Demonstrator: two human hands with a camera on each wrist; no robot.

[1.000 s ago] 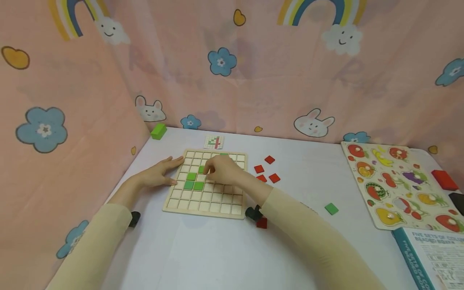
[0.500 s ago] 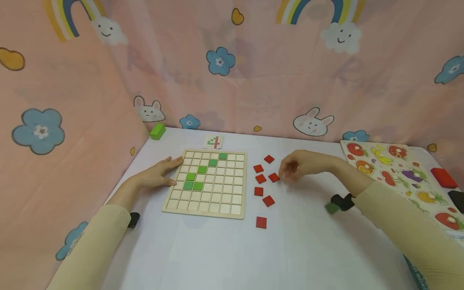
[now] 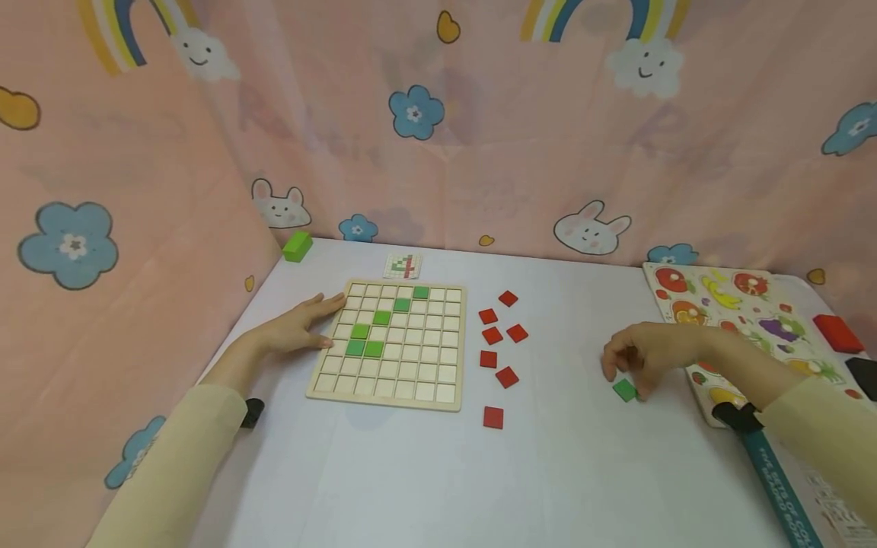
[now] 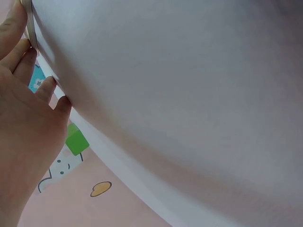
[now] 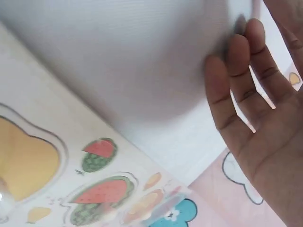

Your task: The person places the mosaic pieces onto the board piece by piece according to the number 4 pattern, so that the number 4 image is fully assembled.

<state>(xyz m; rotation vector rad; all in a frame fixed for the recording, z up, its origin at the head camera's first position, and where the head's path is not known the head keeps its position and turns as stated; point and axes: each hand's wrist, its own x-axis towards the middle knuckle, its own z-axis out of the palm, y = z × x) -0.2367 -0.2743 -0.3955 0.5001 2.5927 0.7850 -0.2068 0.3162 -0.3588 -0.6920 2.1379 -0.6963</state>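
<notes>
A wooden grid board (image 3: 406, 371) lies on the white table, with several green tiles (image 3: 373, 349) set in its cells in a rising diagonal. My left hand (image 3: 293, 327) rests along the board's left edge, fingers extended. To the right, my right hand (image 3: 640, 352) is lowered over a loose green tile (image 3: 624, 390) lying flat on the table. Thumb and fingers stand at opposite sides of this tile, without a visible grip. The right wrist view shows the bent fingers (image 5: 239, 59), but the tile is not visible there.
Several red tiles (image 3: 493, 417) lie loose right of the board. A small pattern card (image 3: 403, 266) is behind it, and a green block (image 3: 298, 246) stands at the back left. At right are a fruit puzzle (image 3: 674, 304), a red block (image 3: 837, 335) and a teal-edged box (image 3: 781, 483).
My right hand has left the board, passed over the red tiles and come down at the loose green tile on the right. The left hand has stayed at the board's edge.
</notes>
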